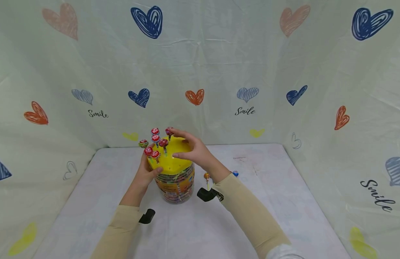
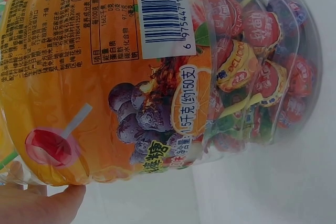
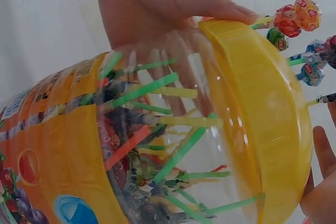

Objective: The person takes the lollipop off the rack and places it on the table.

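Observation:
A clear plastic jar [image 1: 175, 187] of lollipops with a yellow lid [image 1: 172, 163] stands upright on the table. Several wrapped lollipops [image 1: 155, 138] stick up from the lid's left and far part. My left hand [image 1: 145, 171] grips the jar's left side near the top; its thumb [image 3: 215, 6] lies along the lid's edge. Over the lid's right side is my right hand [image 1: 200, 151], fingers stretched forward. An index fingertip reaches a dark red lollipop [image 1: 169, 131] at the far edge, while the thumb stays apart, low over the lid. Its other fingers are partly hidden.
An orange lollipop [image 1: 207, 176] and a blue one [image 1: 235, 173] lie on the table right of the jar, beside my right forearm. Black wrist cameras jut from both sleeves. A cloth [image 1: 200, 64] printed with hearts hangs behind the white table [image 1: 268, 201].

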Available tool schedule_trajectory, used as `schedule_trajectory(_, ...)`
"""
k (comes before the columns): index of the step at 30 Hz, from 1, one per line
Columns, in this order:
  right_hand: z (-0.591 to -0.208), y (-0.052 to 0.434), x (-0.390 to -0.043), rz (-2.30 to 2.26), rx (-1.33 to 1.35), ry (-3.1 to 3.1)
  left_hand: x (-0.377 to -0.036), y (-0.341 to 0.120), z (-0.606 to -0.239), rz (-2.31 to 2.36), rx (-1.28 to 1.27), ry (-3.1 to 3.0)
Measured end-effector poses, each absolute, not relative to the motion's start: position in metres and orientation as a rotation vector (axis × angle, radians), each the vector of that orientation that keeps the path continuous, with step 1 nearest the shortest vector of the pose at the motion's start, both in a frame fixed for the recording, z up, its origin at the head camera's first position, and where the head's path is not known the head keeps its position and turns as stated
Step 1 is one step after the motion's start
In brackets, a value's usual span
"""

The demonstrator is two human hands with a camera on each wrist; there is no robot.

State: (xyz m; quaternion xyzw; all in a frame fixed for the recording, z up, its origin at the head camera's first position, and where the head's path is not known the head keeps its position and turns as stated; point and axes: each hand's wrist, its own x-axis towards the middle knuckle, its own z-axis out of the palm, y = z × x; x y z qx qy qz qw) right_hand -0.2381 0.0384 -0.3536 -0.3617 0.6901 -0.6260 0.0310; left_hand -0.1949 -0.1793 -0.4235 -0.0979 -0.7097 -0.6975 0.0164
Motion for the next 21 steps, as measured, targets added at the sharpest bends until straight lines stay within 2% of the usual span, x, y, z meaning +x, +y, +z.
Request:
schedule_trajectory(11, -0.352, 0.067, -0.222, -2.242, -1.11, 1.923, -0.193, -0.178, -0.422, -2.16, -0.276, -2.212)
schedule_trajectory(21, -0.391, 0.101, -0.217, -2.468, -0.862, 1.818, -0.196, -0.18, -0.426, -2.147, -0.29, -2.209)
